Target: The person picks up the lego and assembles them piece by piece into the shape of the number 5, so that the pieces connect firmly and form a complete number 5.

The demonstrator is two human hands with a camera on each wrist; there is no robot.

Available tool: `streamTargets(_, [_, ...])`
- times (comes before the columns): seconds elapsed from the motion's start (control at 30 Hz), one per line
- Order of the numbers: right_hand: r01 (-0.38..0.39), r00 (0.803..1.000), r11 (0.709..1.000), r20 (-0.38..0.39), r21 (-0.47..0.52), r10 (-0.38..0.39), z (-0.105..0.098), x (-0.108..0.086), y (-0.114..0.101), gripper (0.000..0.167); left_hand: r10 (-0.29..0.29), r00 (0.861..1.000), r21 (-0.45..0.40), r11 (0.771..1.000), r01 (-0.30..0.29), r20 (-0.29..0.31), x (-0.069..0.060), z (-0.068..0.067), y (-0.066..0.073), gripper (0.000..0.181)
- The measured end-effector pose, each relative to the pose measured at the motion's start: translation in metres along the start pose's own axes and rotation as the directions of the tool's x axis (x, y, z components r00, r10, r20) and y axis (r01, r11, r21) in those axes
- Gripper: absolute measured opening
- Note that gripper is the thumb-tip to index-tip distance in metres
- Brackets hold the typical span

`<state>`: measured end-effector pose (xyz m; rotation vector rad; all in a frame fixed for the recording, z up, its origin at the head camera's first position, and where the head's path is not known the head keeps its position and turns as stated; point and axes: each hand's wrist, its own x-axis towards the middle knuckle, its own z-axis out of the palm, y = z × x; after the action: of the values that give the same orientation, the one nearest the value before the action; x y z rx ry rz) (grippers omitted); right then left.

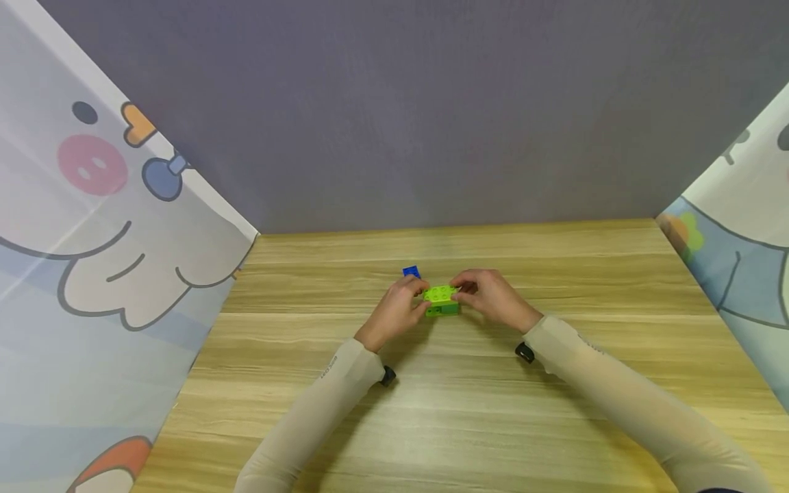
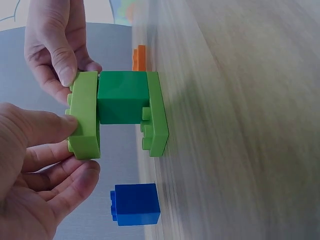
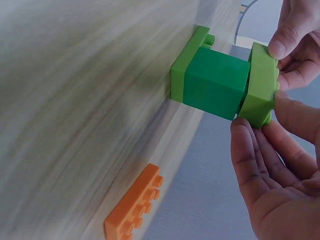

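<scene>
Both hands hold a light green toy brick (image 2: 87, 117) by its two ends. My left hand (image 1: 397, 308) pinches the left end, and my right hand (image 1: 493, 298) has the right end between thumb and fingers. Directly below is a dark green brick (image 3: 215, 75), which stands on a thin light green plate brick (image 2: 159, 115) lying on the table. In the right wrist view a narrow gap shows at the edge between the upper brick and the dark green one; whether they touch elsewhere I cannot tell.
A blue brick (image 2: 136, 204) stands on the wooden table (image 1: 431, 411), behind my left hand in the head view. In the right wrist view an orange plate brick (image 3: 132, 205) lies on the right side; the head view hides it. A grey wall (image 1: 431, 123) rises behind the table.
</scene>
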<state>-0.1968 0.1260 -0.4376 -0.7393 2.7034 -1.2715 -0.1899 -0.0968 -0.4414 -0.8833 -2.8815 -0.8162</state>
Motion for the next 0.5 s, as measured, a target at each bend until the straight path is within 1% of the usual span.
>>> streamTargets(0.13, [-0.004,1.000,1.000,-0.017,-0.002,0.004,0.0023,-0.0002,0.0012,0.019,0.004,1.000,0.004,1.000,-0.004,0.000,0.0001,-0.0006,0.0005,0.027])
streamTargets(0.3, [0.001,0.999,1.000,-0.034,0.014,-0.001,0.0065,-0.0007,0.0038,0.016,-0.009,1.000,-0.005,1.000,0.009,-0.001,-0.0001,-0.0016,0.0018,0.028])
streamTargets(0.5, [-0.002,1.000,1.000,-0.027,-0.010,0.002,0.0070,-0.0010,0.0045,0.016,-0.019,1.000,0.018,1.000,0.019,-0.010,0.0001,-0.0004,0.0040,0.031])
